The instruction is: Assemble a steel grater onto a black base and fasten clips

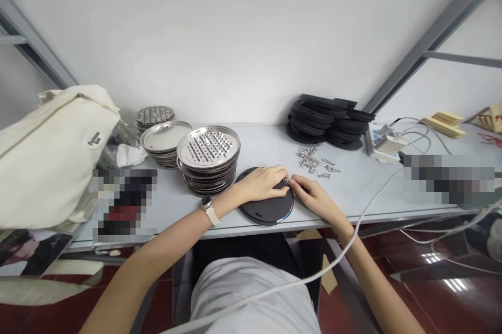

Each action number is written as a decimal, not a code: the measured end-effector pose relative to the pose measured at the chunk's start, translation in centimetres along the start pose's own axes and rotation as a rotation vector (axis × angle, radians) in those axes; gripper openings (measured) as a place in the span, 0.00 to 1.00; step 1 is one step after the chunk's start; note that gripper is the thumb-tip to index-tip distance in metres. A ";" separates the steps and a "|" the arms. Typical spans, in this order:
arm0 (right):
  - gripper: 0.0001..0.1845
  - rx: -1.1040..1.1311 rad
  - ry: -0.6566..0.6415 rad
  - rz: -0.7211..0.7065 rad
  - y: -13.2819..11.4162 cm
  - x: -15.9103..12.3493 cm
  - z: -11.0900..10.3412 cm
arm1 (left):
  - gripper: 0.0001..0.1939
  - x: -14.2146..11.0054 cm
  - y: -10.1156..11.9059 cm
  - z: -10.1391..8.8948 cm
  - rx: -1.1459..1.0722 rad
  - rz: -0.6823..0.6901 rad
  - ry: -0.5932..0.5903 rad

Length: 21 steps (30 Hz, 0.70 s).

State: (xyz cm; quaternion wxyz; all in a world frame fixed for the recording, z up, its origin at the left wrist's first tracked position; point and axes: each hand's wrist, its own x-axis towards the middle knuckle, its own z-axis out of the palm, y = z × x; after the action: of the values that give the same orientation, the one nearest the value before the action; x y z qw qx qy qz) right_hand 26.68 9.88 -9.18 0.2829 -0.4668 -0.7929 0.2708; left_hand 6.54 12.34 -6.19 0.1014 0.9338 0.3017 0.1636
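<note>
Left hand [269,182] lies on the black disc [266,209], fingers parted; right hand [314,197] pinches a metal clip [286,181]; disc seems light, stiff, best gripped by its rim

A cream bag [50,151] with 1 round label [95,139] slumps over the left end of the surface [353,193]. At right, a power strip [380,153] lies near stacked yellow pieces [445,124]; 1 long white cable [333,263] curves across the foreground.
</note>
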 end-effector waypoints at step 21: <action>0.19 0.031 -0.017 0.015 0.0 0.0 -0.1 | 0.08 0.1 -0.3 0.3 -0.014 0.014 0.023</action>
State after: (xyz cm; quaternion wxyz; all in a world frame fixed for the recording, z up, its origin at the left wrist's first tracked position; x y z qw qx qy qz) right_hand 26.72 9.89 -9.11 0.2812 -0.4659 -0.7876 0.2892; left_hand 6.55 12.60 -6.59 0.1033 0.9332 0.2951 0.1769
